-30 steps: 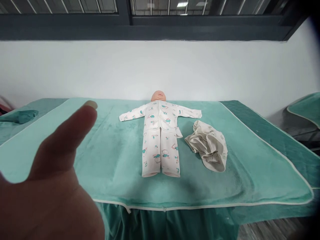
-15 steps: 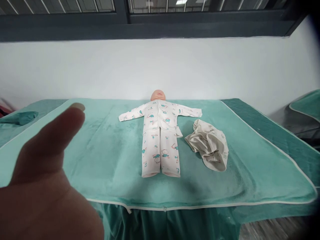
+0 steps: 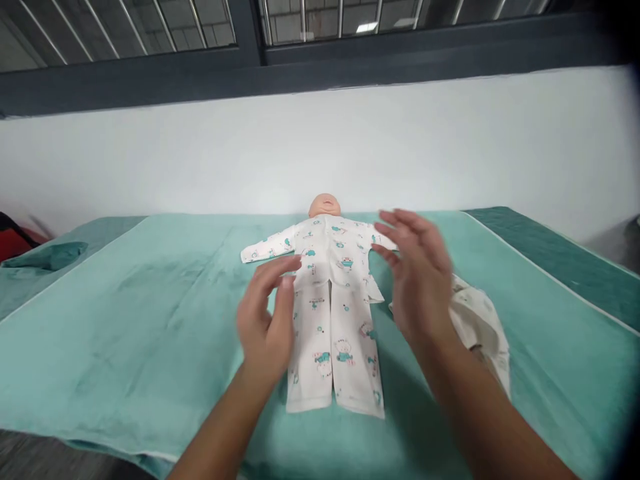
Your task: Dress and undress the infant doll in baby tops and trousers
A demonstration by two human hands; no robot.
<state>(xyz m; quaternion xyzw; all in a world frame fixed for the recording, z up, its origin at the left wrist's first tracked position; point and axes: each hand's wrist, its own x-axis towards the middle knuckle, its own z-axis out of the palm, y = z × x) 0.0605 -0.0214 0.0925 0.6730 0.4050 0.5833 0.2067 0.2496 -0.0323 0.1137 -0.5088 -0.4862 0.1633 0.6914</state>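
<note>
A baby doll (image 3: 325,204) lies on its back on the bed, head toward the wall. It wears a white printed long-sleeved top (image 3: 336,250) and matching pants (image 3: 310,353). My left hand (image 3: 267,310) is over the left side of the doll's clothes, fingers apart and holding nothing. My right hand (image 3: 417,273) is raised near the sleeve on the right, its fingers spread and empty, slightly blurred. A crumpled white printed cloth (image 3: 483,327) lies to the right, partly hidden behind my right forearm.
A light green plush cover (image 3: 150,320) lies over a darker green sheet (image 3: 550,260) on the bed. Behind it stands a white wall (image 3: 200,160) below a dark window frame (image 3: 150,83) with bars. Something red and black (image 3: 13,240) is at the far left.
My left hand has moved from close to the camera at the lower left toward the doll. My right hand has come into view. The camera has moved nearer to the bed.
</note>
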